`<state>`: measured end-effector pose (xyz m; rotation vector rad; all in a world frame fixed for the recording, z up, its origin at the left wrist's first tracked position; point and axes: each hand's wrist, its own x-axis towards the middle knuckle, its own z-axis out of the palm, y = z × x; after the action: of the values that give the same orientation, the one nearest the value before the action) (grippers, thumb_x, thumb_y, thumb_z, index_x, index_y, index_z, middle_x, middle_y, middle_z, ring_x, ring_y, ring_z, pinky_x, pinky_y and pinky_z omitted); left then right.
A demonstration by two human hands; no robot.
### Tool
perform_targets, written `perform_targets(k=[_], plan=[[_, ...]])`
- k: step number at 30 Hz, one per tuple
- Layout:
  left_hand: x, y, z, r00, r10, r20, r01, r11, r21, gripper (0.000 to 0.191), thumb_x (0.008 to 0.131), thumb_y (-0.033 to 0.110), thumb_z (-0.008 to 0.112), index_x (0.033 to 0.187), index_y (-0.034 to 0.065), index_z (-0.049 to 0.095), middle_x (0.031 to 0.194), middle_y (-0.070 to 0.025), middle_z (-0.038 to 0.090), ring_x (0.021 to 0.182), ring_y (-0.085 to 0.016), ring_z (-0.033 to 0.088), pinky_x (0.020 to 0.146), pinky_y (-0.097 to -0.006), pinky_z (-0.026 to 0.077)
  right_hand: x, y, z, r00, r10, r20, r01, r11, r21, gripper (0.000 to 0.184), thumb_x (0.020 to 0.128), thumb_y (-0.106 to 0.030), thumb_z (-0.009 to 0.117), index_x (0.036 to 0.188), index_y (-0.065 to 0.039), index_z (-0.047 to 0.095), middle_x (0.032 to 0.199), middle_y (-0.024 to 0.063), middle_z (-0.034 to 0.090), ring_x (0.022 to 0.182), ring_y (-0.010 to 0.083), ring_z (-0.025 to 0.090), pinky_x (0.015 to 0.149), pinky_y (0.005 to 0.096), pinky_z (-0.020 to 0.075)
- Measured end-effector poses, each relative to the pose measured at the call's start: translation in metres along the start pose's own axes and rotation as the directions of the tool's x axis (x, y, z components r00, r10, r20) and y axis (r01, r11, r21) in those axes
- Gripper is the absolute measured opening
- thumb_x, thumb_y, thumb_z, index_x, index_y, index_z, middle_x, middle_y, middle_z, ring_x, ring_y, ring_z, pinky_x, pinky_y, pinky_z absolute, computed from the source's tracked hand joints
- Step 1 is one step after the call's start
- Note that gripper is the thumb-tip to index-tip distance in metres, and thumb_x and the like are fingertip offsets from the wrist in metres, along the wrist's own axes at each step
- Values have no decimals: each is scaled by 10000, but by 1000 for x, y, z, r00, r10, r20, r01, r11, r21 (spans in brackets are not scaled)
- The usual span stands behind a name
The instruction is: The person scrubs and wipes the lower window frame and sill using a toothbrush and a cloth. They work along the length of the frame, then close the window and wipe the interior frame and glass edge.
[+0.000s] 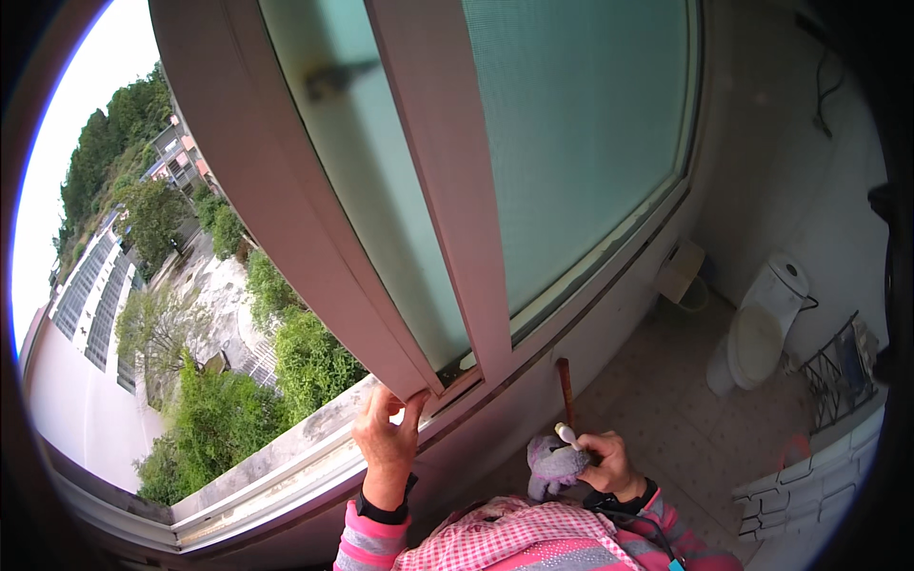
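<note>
My left hand (389,427) is at the bottom corner of a pinkish sliding window sash (321,285), thumb and fingers pinching its edge. Frosted glass (385,235) fills the sash. Below my wrist the white window track (285,492) runs along the sill. My right hand (610,464) grips a bunched grey-purple cloth (553,467) in front of my body. A white rod-like piece (568,434) sticks up from the same grip; what it belongs to is hidden.
Left of the sash the window opens onto trees (228,400) and buildings. A reddish stick (565,392) leans by the wall below. To the right stand a white toilet (757,335), a box (680,271), a dark metal rack (835,364) and a white slatted item (814,478).
</note>
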<state>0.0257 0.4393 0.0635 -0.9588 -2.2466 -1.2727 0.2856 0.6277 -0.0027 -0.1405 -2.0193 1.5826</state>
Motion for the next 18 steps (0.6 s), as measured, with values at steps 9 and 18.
perform_targets(k=[9, 18], plan=[[-3, -6, 2, 999, -25, 32, 26, 999, -47, 229, 818, 102, 810, 1027, 81, 716, 689, -61, 685, 599, -180, 670, 587, -315, 511, -17, 29, -9, 996, -29, -87, 22, 996, -89, 266, 750, -230, 813, 825, -20, 668, 605, 4, 571, 514, 97, 514, 497, 268, 356], [-4, -1, 8, 999, 21, -46, -25, 995, -93, 181, 834, 142, 764, 913, 61, 623, 806, -138, 657, 750, -354, 670, 634, -426, 519, -20, 54, -13, 986, 126, -113, -136, 987, -82, 432, 820, -231, 634, 1178, 10, 617, 952, 112, 652, 755, 194, 595, 709, 344, 495]])
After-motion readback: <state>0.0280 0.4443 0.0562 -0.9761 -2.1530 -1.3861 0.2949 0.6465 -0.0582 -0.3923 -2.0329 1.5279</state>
